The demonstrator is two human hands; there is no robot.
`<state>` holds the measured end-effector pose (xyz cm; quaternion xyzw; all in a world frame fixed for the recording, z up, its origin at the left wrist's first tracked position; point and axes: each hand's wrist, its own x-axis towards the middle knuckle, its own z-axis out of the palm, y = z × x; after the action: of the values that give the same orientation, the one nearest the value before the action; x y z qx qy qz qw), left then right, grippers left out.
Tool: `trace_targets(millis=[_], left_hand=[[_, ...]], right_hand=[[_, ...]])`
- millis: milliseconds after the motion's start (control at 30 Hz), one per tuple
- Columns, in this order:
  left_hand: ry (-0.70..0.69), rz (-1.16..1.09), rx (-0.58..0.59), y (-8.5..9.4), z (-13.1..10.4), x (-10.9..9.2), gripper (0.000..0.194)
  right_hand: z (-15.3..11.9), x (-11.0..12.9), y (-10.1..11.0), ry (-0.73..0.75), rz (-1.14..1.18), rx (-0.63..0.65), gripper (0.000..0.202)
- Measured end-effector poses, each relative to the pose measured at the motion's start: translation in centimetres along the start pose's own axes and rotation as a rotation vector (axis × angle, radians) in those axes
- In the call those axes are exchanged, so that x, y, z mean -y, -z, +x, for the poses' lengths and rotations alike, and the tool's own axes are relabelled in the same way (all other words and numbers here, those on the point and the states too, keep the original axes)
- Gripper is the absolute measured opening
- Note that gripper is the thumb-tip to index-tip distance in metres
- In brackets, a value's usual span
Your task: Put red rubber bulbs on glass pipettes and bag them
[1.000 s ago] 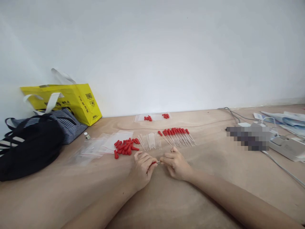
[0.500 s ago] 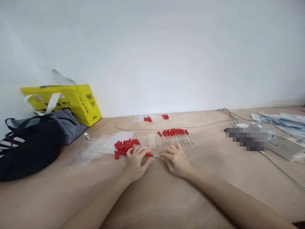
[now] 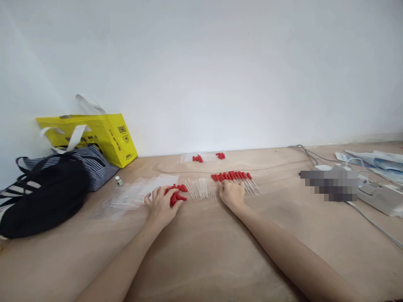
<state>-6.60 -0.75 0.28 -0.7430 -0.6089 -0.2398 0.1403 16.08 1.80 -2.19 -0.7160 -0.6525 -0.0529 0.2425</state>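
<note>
My left hand (image 3: 162,205) is over the pile of red rubber bulbs (image 3: 181,187), its thumb and fingers closed on one red rubber bulb (image 3: 181,197) whose narrow end points right. Most of that pile is hidden under the hand. My right hand (image 3: 232,193) rests at the left end of a row of droppers (image 3: 241,175), clear thin tubes capped with red bulbs. Its fingers are curled down on a dropper there, mostly covered by the hand. Between both hands lies a bunch of bare clear dropper tubes (image 3: 201,188), side by side.
Flat clear plastic bags (image 3: 135,193) and a small bottle (image 3: 119,180) lie to the left. Behind them are a yellow bag (image 3: 126,142) and a black bag (image 3: 59,201). More red bulbs (image 3: 197,159) lie near the wall. Cables and a power strip (image 3: 380,197) sit at right.
My right hand has carried the joined dropper away to the row at the upper right. My left hand has let go of it and moved left onto the bulb pile. The view has shifted slightly.
</note>
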Motion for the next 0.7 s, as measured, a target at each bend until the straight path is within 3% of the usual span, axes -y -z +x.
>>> trace_targets(millis=[200,367,533,700], left_hand=[[-0.009,0.028,0.043,-0.4,-0.1,0.2,0.022],[-0.125,0.029,0.042,-0.9,0.0,0.3,0.023],[-0.172,0.03,0.023,-1.6,0.3,0.2,0.016],[-0.193,-0.027,-0.02,-2.1,0.4,0.2,0.014]], right_hand=[[0.1,0.4,0.0,-0.053,-0.006,0.057,0.024],[-0.1,0.7,0.5,-0.049,-0.008,0.049,0.029],[-0.2,1.6,0.8,0.004,-0.006,0.075,0.025],[0.4,2.7,0.1,-0.054,-0.031,0.112,0.026]])
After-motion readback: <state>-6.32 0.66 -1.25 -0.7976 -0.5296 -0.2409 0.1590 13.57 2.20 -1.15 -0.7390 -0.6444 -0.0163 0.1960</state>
